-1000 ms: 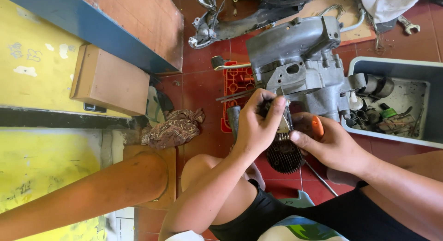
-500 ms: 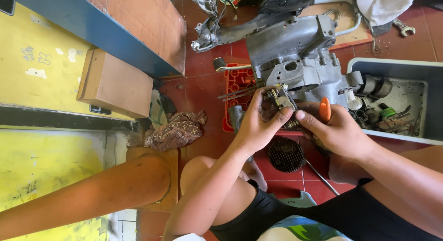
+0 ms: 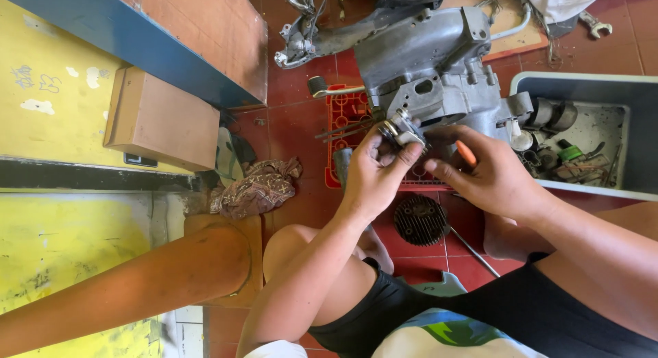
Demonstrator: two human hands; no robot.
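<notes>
- Both hands have moved up from over the finned cylinder head (image 3: 419,219) on the floor to the grey engine casing (image 3: 439,70).
- Left hand (image 3: 379,171) now pinches a small metal part (image 3: 399,130) against that casing.
- Right hand (image 3: 488,173) grips an orange-handled tool (image 3: 466,153) just beside it.

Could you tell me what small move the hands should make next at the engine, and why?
Probably steady the small metal part with the left hand and bring the orange-handled tool in the right hand up to it: the part sits at the grey engine case, pinched by the fingertips.
</notes>
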